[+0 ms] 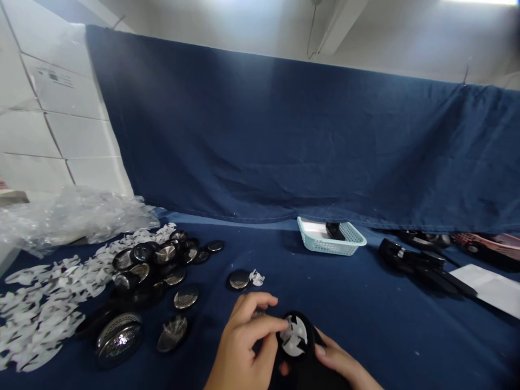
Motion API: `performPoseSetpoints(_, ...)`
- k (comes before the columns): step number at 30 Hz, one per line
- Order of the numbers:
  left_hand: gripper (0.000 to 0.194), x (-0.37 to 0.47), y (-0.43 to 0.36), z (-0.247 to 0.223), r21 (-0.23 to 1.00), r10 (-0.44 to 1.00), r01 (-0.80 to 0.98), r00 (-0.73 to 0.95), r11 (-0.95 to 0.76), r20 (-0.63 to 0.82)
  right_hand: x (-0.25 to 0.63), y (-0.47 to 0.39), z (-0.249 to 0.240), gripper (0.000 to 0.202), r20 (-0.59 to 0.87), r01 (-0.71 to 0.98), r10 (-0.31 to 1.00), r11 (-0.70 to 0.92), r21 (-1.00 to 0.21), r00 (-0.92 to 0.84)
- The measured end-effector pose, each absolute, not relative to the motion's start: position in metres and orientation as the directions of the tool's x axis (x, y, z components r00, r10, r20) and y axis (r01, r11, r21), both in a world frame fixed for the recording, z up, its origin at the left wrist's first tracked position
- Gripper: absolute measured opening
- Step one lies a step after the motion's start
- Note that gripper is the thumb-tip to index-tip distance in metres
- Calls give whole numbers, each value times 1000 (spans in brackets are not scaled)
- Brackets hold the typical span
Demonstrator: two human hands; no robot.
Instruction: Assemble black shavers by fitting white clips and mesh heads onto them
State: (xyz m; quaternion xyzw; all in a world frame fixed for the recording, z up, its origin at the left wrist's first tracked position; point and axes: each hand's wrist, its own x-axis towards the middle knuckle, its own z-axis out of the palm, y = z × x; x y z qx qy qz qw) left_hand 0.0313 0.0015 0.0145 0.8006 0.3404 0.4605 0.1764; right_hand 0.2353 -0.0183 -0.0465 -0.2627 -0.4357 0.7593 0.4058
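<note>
My right hand [341,360] grips a black handheld part [311,346] with a round end, low in the middle. A white plastic piece with cut-out arms [298,338] sits in that round end. My left hand [246,344] is closed, its index fingertip against the left edge of the white piece and its thumb just below; the exact contact is partly hidden. Just beyond my left hand lie a round black cap with a shiny metallic face [239,280] and a small loose white plastic piece [257,278].
Left on the blue cloth are a pile of shiny black caps [142,265] and many white plastic pieces [44,303], with clear plastic bags [81,214] behind. A light blue basket [331,247] stands at the back. Black parts [422,265] and a white sheet [489,287] lie right.
</note>
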Motion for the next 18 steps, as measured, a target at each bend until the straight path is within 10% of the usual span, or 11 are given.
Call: performPoseSetpoints(18, 34, 36, -3, 15, 557, 690, 408, 394, -723, 608, 241, -30, -44, 63, -114, -402, 951, -227, -887, -286)
